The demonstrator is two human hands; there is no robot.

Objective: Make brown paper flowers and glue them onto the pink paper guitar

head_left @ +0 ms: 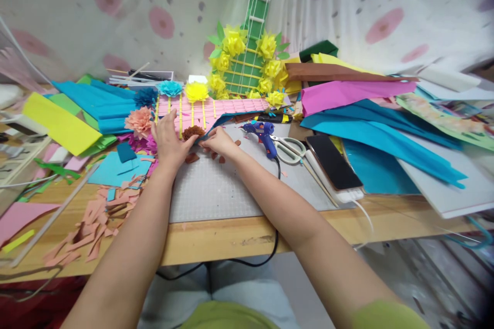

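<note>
A pink paper guitar body [224,107] with yellow strips and a dark blue edge lies in front of me. My left hand [170,141] rests on its left part with fingers spread, the thumb touching a brown paper flower [193,132] at the near edge. Just right of that flower, my right hand [219,142] has its fingers pinched together by the blue edge; what is between them is hidden. Brown paper scraps [192,158] lie below on the grey cutting mat [216,190]. Yellow, light blue, dark blue and salmon paper flowers [139,122] sit along the body's left side.
To the right are a blue glue gun [264,138], scissors [289,150] and a phone [334,162] on a white power strip. Colored paper sheets [382,118] pile up beyond. Salmon paper strips [90,221] lie left. A green neck [252,36] with yellow flowers stands behind.
</note>
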